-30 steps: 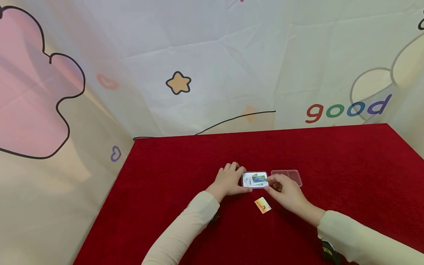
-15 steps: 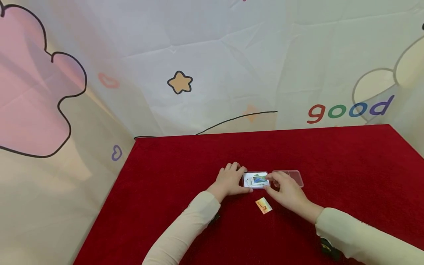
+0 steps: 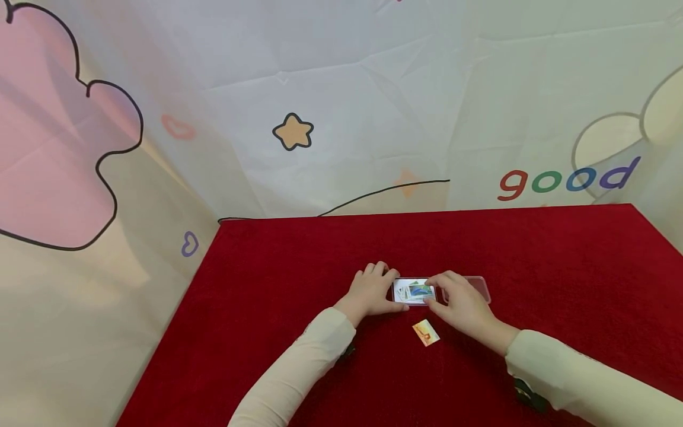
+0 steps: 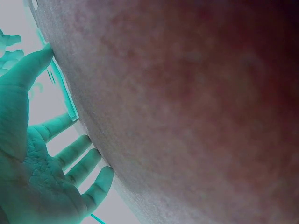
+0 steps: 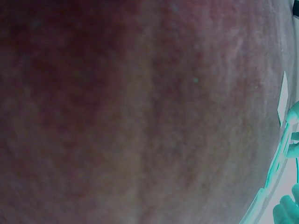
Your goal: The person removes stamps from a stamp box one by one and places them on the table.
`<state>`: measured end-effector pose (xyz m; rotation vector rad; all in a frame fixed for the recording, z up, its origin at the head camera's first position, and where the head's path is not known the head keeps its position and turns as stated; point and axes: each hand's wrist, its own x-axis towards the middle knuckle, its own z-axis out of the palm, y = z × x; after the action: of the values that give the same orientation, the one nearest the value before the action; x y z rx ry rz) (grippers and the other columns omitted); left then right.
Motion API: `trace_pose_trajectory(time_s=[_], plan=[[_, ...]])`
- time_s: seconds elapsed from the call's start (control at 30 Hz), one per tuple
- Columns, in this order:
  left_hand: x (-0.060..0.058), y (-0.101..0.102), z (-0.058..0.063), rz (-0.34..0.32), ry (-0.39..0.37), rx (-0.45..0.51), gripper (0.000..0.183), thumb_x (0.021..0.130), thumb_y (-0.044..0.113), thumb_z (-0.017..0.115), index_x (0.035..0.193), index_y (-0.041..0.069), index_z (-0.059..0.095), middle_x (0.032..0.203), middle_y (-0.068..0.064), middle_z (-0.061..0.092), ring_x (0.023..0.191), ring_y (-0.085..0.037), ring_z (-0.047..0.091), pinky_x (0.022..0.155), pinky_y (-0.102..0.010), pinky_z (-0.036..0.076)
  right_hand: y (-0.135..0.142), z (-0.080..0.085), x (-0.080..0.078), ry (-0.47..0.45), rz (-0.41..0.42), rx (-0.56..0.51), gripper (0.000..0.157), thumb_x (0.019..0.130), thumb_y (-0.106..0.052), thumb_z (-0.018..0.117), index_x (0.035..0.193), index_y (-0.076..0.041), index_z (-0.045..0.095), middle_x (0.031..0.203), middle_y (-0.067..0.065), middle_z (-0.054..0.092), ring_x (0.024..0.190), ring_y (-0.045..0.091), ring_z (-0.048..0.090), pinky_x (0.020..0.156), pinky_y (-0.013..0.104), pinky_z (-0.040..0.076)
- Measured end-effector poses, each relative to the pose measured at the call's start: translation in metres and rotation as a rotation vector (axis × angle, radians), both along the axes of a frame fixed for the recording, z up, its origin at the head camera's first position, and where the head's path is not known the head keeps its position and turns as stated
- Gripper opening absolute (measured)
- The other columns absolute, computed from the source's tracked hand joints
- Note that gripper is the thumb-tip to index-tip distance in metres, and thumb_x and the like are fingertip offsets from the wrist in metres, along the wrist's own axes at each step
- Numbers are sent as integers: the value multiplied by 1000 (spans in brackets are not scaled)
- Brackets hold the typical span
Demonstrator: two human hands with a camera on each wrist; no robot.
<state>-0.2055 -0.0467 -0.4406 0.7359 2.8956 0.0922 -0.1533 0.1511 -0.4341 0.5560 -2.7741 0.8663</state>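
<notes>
"Leftward, slightly, the right hand (image 3: 463, 305) had shifted over the end of the white box (image 3: 398, 286) since a second before, and it hid more of the clear plastic piece (image 3: 479, 289)."

"And the left hand (image 3: 370, 292)?"

"It had stayed at the box's left end, thumb along the near edge and fingers at the far corner, parted widely and holding the box between them."

"Did the right one have hold of anything?"

"I couldn't tell. Its thumb and forefinger were bent and parted, with their tips over the box's right end, but whether they gripped the box or a card was unclear."

"Where was the box?"

"Flat on the red cloth (image 3: 309, 273), between both hands. Inside, a blue-green card (image 3: 420, 290) lay over some pale cards (image 3: 404, 293)."

"Anything loose?"

"One orange card (image 3: 426, 333), askew on the cloth, below the box in the head view and apart from both hands. The plastic piece lay just right of the box, partly behind the right hand."

"What hung behind?"

"A pale backdrop (image 3: 363, 124) printed with a star (image 3: 293, 131)."
</notes>
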Motion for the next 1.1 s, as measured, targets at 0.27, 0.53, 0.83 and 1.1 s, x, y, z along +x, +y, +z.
trace_pose_trajectory(time_s=[0.27,0.53,0.83,1.1], plan=[[0,-1,-1,6,-5,1,67,80,62,62,132,23,49,127,-2,46,114,-18,42,90,-34,40,0,-1,-6,18,15,47,26,79,-14,74,102,-5,66,94,8,61,73,13,45,60,26,40],[-2,-1,-3,1,-7,-8,68,80,63,61,133,23,49,128,-2,46,115,-17,41,90,-34,40,1,1,-11,30,60,96,26,79,-14,75,102,-5,66,99,9,62,88,23,55,72,38,49],[-1,-2,-2,-2,-20,3,68,80,63,62,134,23,48,130,-2,45,117,-17,41,93,-35,40,-2,1,-17,3,105,113,24,80,-13,75,101,-5,67,99,8,61,92,26,56,77,42,51],[-2,-3,-2,-4,-19,1,68,81,63,61,134,23,48,131,-2,45,119,-17,41,93,-36,40,-3,2,-26,15,181,130,22,80,-11,74,100,-4,68,98,7,62,94,25,56,80,43,50]])
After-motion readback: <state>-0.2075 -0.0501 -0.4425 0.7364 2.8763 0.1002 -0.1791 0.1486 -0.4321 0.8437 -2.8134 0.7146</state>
